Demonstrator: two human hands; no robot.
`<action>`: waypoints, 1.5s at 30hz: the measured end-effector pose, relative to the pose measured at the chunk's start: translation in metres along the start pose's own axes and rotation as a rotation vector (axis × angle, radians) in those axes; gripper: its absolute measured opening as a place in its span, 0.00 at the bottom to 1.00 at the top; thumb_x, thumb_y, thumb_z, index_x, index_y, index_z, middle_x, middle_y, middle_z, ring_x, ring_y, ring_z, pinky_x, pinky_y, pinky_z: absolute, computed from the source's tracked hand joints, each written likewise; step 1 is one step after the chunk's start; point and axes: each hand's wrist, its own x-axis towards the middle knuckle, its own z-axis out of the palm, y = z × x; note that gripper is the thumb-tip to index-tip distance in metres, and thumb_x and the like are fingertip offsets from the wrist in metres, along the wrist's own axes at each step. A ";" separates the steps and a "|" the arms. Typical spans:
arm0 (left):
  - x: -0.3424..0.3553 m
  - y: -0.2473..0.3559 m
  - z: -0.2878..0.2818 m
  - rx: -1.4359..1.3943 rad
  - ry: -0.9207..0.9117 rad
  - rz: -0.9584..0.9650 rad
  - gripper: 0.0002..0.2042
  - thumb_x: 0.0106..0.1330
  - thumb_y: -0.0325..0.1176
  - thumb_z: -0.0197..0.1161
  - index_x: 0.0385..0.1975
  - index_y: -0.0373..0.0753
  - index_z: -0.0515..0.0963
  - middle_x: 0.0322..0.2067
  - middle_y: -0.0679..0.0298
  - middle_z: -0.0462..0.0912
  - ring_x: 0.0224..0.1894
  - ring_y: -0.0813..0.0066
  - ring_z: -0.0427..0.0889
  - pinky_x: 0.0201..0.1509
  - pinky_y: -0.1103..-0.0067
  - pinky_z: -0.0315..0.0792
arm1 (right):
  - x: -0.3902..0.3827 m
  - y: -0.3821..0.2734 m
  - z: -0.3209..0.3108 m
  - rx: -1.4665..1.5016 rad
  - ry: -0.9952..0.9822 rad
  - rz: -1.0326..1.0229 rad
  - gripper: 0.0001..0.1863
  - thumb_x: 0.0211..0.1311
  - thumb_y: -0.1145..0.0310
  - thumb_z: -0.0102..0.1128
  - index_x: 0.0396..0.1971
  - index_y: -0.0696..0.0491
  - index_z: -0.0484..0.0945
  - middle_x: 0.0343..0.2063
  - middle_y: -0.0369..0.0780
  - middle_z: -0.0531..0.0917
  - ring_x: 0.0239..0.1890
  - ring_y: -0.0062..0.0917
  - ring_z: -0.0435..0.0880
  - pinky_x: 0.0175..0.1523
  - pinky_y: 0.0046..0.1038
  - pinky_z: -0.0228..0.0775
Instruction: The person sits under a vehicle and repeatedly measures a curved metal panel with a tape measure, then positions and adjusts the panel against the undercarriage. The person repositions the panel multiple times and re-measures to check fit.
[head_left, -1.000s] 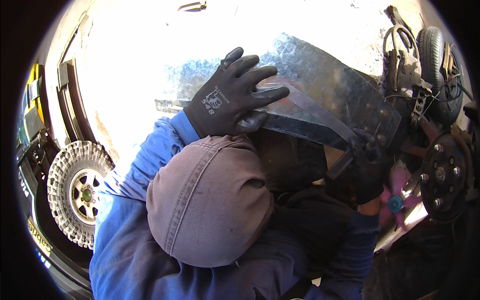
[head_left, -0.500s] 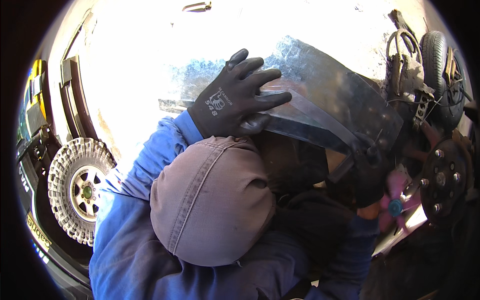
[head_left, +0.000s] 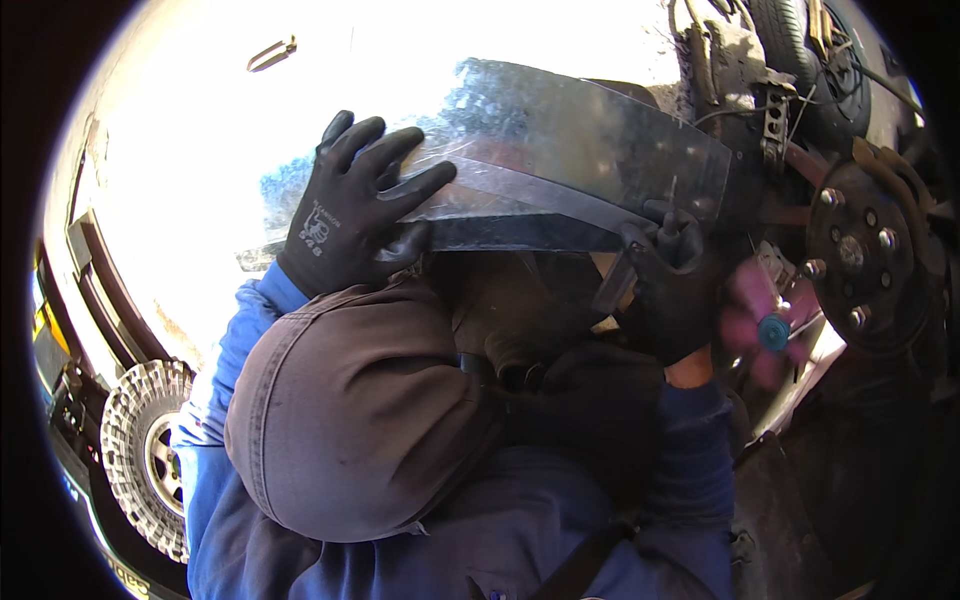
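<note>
A bent sheet of shiny metal (head_left: 580, 130) lies in front of me, with a dark folded edge on my side. My left hand (head_left: 352, 205), in a black glove, rests on its left part with fingers spread. The index fingertip touches the far end of a flat strip lying across the sheet. That strip belongs to an L-shaped square (head_left: 540, 192), whose short bar hangs below the edge. Around its corner, my gloved right hand (head_left: 672, 285) is closed. A thin spike (head_left: 674, 190) sticks up by those fingers; its lower part is hidden.
At right stands a wheel hub (head_left: 850, 250) with studs, beside a pink fan (head_left: 765, 318) with a blue centre. A tyre (head_left: 780, 40) and rusty parts are behind. A chunky tyre (head_left: 140, 450) is at left. Grey-brown seamed cloth (head_left: 350, 410) bulges between my arms.
The view has swung, so the sheet, both hands and the wheel hub appear further left. Both hands keep about the same places on the sheet and the square.
</note>
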 end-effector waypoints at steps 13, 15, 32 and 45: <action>0.002 0.006 -0.003 0.064 -0.042 -0.026 0.31 0.59 0.42 0.74 0.68 0.57 0.86 0.69 0.51 0.79 0.73 0.37 0.72 0.83 0.37 0.58 | -0.025 0.019 0.028 0.365 0.233 0.247 0.14 0.72 0.75 0.77 0.49 0.61 0.80 0.42 0.34 0.85 0.45 0.12 0.81 0.52 0.22 0.78; 0.003 0.006 -0.002 0.054 -0.044 -0.024 0.31 0.58 0.41 0.74 0.68 0.56 0.87 0.69 0.50 0.79 0.74 0.37 0.71 0.83 0.37 0.58 | -0.027 0.021 0.029 0.338 0.244 0.212 0.15 0.71 0.74 0.77 0.50 0.61 0.80 0.42 0.35 0.85 0.44 0.14 0.81 0.51 0.24 0.78; 0.001 0.005 0.002 0.055 -0.028 -0.002 0.33 0.57 0.40 0.75 0.68 0.55 0.86 0.70 0.49 0.77 0.74 0.38 0.70 0.84 0.38 0.57 | -0.009 0.014 0.020 0.115 0.286 0.113 0.12 0.68 0.74 0.78 0.45 0.60 0.84 0.33 0.33 0.85 0.35 0.14 0.80 0.44 0.25 0.77; 0.002 0.005 -0.003 0.051 -0.040 0.004 0.31 0.58 0.38 0.75 0.67 0.52 0.86 0.71 0.47 0.77 0.76 0.36 0.68 0.84 0.39 0.57 | -0.006 0.029 0.026 0.203 0.283 0.064 0.13 0.68 0.76 0.77 0.47 0.59 0.83 0.34 0.31 0.84 0.37 0.13 0.80 0.44 0.25 0.77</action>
